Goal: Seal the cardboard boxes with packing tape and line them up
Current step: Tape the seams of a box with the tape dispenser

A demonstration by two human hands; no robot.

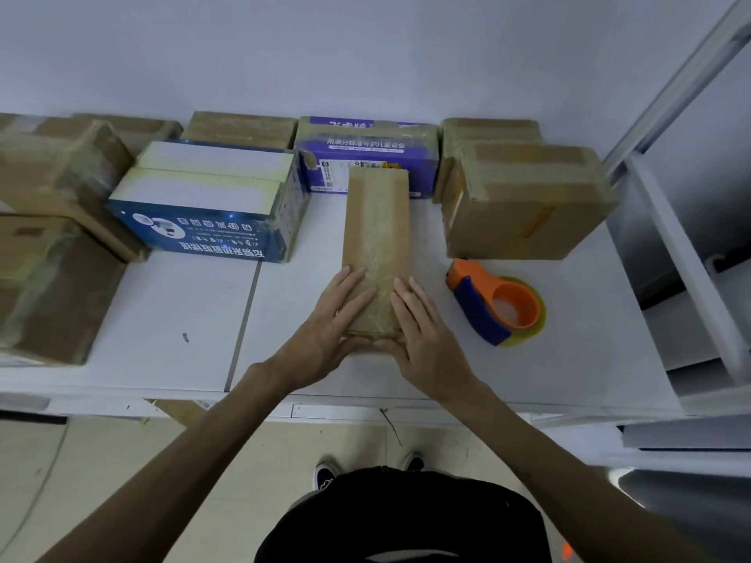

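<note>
A long narrow brown cardboard box (376, 225) lies lengthwise on the white table (170, 319), a strip of clear tape running along its top. My left hand (331, 319) lies flat on its near left corner, fingers straight, thumb against the near end. My right hand (420, 331) presses flat on the near right corner in the same way. An orange and blue tape dispenser (493, 302) with a yellowish roll sits on the table just right of my right hand, held by neither hand.
Taped boxes crowd the back: a blue printed box (203, 205) at left, a purple one (365, 150) behind the narrow box, a brown one (528, 201) at right, several more brown ones at far left (53, 221). A white metal frame (682, 253) borders the right edge.
</note>
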